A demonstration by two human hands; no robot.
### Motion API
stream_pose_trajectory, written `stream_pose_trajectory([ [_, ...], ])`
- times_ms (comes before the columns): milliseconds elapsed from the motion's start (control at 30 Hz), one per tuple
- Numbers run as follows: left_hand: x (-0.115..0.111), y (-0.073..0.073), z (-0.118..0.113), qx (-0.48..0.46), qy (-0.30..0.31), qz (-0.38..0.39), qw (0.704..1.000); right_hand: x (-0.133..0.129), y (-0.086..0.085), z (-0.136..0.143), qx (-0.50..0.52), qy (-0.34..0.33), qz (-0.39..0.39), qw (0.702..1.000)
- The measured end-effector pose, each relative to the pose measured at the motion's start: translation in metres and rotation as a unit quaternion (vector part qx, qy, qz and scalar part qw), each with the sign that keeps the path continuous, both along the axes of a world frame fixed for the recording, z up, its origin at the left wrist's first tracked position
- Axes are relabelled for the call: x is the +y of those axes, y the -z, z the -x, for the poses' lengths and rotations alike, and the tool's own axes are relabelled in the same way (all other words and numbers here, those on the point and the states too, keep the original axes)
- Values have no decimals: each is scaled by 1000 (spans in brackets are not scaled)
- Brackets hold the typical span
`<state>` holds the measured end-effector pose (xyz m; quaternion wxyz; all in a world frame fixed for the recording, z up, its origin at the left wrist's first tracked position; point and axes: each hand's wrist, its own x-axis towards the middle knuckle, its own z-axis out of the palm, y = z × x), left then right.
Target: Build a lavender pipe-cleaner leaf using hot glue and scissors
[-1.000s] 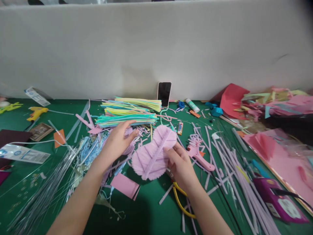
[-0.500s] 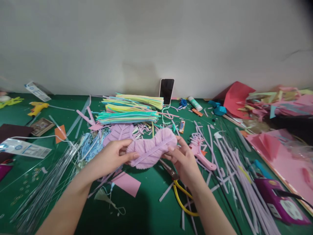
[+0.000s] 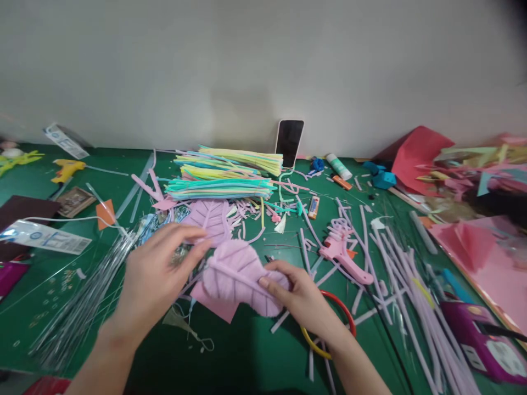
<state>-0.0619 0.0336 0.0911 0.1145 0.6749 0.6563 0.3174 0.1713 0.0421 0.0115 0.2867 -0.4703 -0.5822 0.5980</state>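
My right hand (image 3: 300, 293) pinches one end of a fuzzy lilac pipe-cleaner leaf (image 3: 236, 266), thumb on top of it. The leaf tilts down to the right and shows a midrib with side veins. My left hand (image 3: 150, 277) is off the leaf, just beside its left end, with thumb and fingers apart and nothing visible between them. Behind the fingertips, a second lilac leaf (image 3: 212, 214) lies on the table. Partly under the held leaf is a pink paper card (image 3: 220, 304).
Bundles of coloured pipe cleaners (image 3: 224, 188) lie before an upright phone (image 3: 290, 142). To the right are a pink glue gun (image 3: 346, 258), yellow-and-red handles (image 3: 315, 348), lilac strips (image 3: 415, 296) and a purple device (image 3: 483, 343). Silver wires (image 3: 84, 307) and a yellow glue gun (image 3: 66, 170) lie left.
My left hand has let go of the leaf and drawn back to the left. The leaf, still in my right hand, has turned and come lower. The view has shifted slightly.
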Motion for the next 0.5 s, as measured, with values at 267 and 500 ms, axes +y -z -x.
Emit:
stream_pose_trajectory([
  [267, 5, 58, -42, -458, -70, 122, 878, 9, -2, 1, 105, 156, 58, 980],
  [500, 35, 54, -55, -638, 7, 204, 742, 17, -18, 7, 37, 119, -24, 992],
])
